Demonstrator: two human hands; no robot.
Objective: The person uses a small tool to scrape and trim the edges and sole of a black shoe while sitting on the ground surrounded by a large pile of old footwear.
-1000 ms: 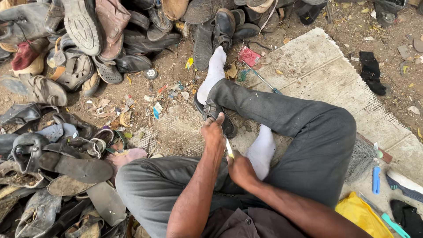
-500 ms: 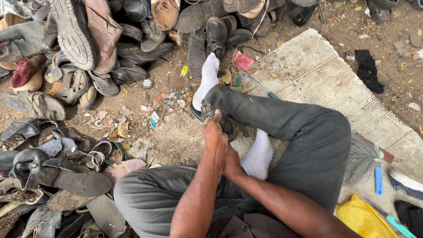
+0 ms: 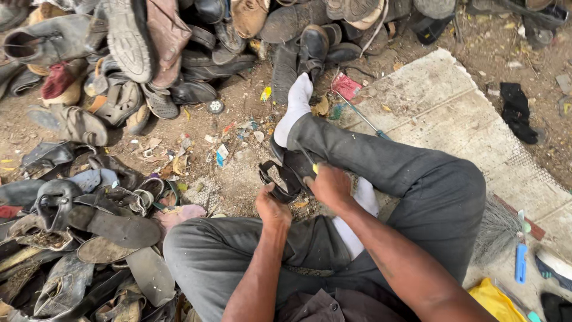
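The left hand [image 3: 272,207] has its grip clamped on a black sandal [image 3: 285,176]. Just beside it, the right hand [image 3: 329,185] is clamped on a thin tool [image 3: 308,158] whose tip touches the sandal.

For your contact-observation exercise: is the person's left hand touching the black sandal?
Touching. The head view shows the left hand gripping the black sandal from below, fingers wrapped against its edge.

Soft, even daylight all round, no hard shadows; only a faint shade sits under the left hand [image 3: 273,209] and right hand [image 3: 329,186] where they grip the black sandal [image 3: 286,176]. Focus is crisp there. Away from the grip, the shoe pile [image 3: 119,53] bends slightly at the frame edges. No glare.
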